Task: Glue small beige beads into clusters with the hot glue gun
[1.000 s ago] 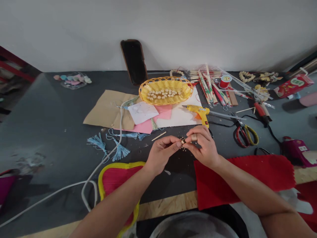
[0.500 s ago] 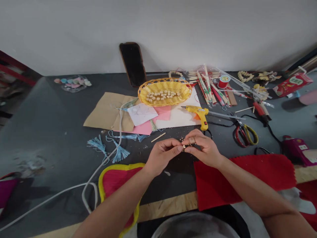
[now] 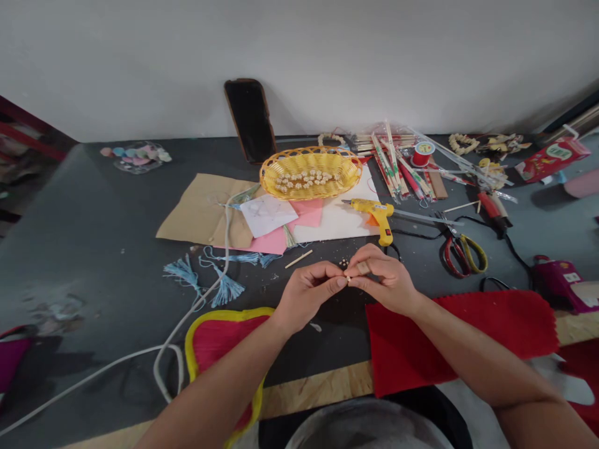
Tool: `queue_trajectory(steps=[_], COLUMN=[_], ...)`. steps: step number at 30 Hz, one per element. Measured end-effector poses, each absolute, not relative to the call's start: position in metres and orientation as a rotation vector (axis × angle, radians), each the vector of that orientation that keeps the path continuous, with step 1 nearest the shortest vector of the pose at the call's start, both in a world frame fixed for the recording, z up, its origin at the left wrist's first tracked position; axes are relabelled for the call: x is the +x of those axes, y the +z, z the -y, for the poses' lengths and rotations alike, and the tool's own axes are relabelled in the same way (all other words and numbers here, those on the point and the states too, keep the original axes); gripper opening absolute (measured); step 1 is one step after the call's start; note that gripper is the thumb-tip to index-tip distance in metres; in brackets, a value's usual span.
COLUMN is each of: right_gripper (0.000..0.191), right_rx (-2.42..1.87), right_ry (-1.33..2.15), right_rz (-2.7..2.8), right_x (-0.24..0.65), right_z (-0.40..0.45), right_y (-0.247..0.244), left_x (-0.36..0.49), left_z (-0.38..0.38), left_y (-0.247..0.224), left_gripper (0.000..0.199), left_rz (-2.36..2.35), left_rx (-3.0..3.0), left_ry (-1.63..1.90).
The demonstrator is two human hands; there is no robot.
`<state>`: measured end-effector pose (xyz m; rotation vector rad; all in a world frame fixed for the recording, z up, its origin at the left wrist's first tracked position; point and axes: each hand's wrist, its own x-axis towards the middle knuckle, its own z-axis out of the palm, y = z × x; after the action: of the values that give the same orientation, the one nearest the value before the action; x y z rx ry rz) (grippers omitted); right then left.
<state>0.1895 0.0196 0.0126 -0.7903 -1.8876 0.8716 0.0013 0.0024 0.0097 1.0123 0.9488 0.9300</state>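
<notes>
Fingertip to fingertip, my left hand (image 3: 311,293) and my right hand (image 3: 384,280) pinch one tiny pale bead-like piece (image 3: 348,279) between them. It is mostly covered by the fingers, so its exact kind is unclear. A tan band wraps a finger of my right hand. Several small round bits (image 3: 344,262) lie on the dark table just beyond the fingertips. Farther back, a yellow woven basket (image 3: 276,163) holds several small pale flower-shaped clusters (image 3: 309,181). A yellow glue gun (image 3: 380,215) lies just beyond my right hand.
Red felt (image 3: 416,349) lies under my right forearm, a yellow-edged pink piece (image 3: 215,340) by my left. Scissors (image 3: 461,252), blue tassels (image 3: 227,288), a white cable (image 3: 203,296), a short stick (image 3: 298,259) and wrapped sticks (image 3: 388,168) lie around. A phone (image 3: 250,121) leans on the wall.
Both hands stay almost in place. The fingertips have closed slightly more around the small piece, and more of the loose bits behind them show.
</notes>
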Motion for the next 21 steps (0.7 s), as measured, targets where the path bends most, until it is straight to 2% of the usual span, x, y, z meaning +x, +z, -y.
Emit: queue_trajectory(steps=[16,21], right_gripper=[0.012,0.02], right_rx=[-0.769,-0.786], right_ry=[0.799,0.796], right_rz=[1.896,1.878], right_x=[0.1876,0.1883], right_z=[-0.0184,-0.0174], right_y=[0.0122,0.013], left_x=[0.0019,0.0024], left_z=[-0.002,-0.0022], left_y=[0.0063,0.0094], left_gripper=[0.018,0.019], left_rz=[-0.921,-0.916], left_rx=[0.894,0.907], left_ry=[0.954,0.963])
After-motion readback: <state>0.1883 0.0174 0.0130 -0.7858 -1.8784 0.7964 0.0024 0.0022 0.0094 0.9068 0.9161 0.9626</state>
